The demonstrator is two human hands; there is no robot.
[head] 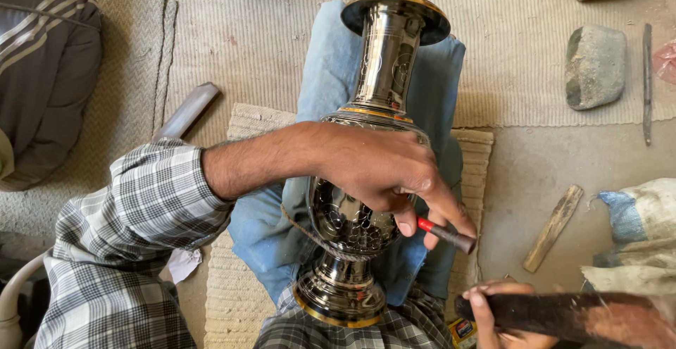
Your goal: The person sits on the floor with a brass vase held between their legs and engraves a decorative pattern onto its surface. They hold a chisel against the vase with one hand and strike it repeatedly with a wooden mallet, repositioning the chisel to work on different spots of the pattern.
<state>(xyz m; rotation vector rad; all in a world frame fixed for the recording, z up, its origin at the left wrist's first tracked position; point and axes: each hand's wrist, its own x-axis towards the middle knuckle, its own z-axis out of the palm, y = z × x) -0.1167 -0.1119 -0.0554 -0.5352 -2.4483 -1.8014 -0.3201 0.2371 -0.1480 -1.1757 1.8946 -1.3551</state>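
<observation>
On the woven mat (pixel 282 32), a dark engraved brass-rimmed vase (pixel 352 229) gleams.

The vase (pixel 366 159) lies on the person's leg (pixel 320 95). The left hand (pixel 380 169) rests on the vase. Right of the vase lie a stick (pixel 554 227) and, farther back, a stone (pixel 595 66). The right hand (pixel 496 317) is near the vase's foot.
</observation>
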